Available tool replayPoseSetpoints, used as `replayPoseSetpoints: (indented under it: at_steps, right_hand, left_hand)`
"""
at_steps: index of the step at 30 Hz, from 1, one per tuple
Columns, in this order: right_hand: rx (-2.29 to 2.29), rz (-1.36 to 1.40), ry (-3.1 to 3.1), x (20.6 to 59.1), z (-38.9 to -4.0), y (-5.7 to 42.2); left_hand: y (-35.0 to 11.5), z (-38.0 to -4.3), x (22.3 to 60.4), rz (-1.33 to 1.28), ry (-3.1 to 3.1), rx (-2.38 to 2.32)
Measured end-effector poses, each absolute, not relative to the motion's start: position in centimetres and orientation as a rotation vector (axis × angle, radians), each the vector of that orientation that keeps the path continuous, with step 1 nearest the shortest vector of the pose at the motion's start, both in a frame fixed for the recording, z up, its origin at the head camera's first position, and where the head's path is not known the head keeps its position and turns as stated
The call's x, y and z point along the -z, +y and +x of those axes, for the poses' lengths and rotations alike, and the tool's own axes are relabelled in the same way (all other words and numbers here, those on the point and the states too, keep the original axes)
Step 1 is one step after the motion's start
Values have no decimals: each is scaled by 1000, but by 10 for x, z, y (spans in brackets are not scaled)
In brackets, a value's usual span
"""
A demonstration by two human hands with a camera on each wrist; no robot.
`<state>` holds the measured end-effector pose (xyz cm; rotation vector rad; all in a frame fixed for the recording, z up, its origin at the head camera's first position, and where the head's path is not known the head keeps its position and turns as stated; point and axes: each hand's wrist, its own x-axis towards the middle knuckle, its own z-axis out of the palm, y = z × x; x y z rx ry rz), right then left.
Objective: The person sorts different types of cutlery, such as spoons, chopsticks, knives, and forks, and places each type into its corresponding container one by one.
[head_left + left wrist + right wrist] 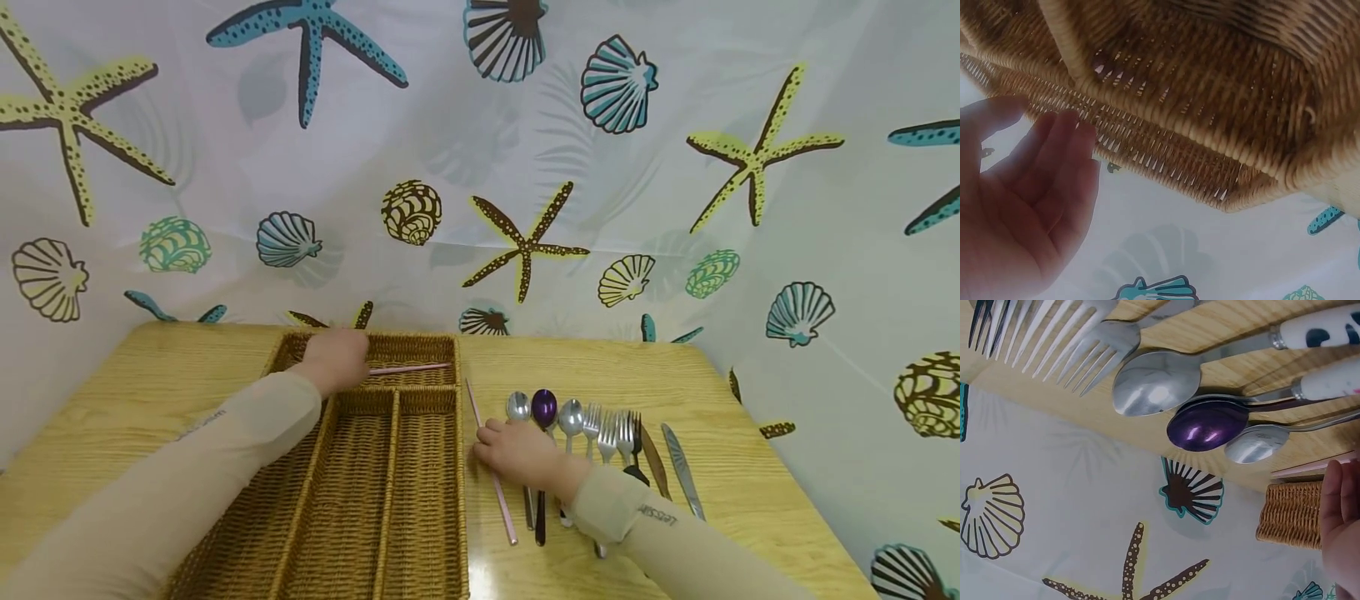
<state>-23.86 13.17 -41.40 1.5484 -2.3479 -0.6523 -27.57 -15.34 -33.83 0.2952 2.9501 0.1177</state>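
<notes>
Reaching over the wicker basket (461, 417) in the head view: left hand (336, 360) by the pink chopstick (411, 369) inside, right hand (521, 454) at a second chopstick (504, 508) on the table (750, 508). Left wrist: my fingers hang loose, empty. Right wrist: can't tell if I'm pinching.

White backdrop (480, 158), shell-and-starfish print — pale wood-grain table (637, 367).
</notes>
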Motion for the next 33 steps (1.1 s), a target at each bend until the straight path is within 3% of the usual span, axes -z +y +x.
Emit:
replayPoseSetpoints:
  at_steps: [11, 33]
  right_hand:
    - [936, 1678, -1983, 412, -251, 142]
    - [742, 1674, -1973, 383, -239, 159]
  left_hand:
    - [-151, -269, 344, 306, 2940, -135]
    - [-149, -256, 335, 341, 2977, -129]
